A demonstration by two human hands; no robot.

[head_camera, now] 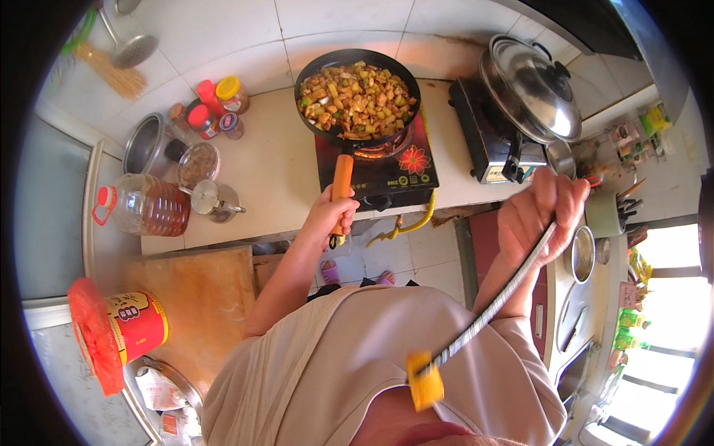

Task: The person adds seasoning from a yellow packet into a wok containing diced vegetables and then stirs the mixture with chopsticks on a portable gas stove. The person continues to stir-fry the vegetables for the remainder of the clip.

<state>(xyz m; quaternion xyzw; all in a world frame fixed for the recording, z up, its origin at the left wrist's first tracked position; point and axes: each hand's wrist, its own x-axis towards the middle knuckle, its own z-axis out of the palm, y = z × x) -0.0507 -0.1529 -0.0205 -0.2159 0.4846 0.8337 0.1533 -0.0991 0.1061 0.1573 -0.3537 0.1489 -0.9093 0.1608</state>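
Observation:
My left hand (333,214) is closed around the orange handle (343,173) of a black frying pan (302,114). The pan sits on a lit gas burner (382,149) and holds a diced, browned stir-fry (357,97) with yellow and a few green pieces. Over at the right, my right hand (538,217) grips dark patterned chopsticks (491,309). Their tips hold a yellow chunk of food (427,382), maybe potato, a little blurred, close below my mouth. Whether both sticks show separately I cannot tell.
A lidded steel pan (530,95) stands on a second stove (496,131) at right. Seasoning jars (206,114), an oil jug (150,206) and a steel pot (217,202) line the left counter. A yellow gas hose (430,209) hangs in front. A red bucket (136,326) stands by a wooden board (206,312).

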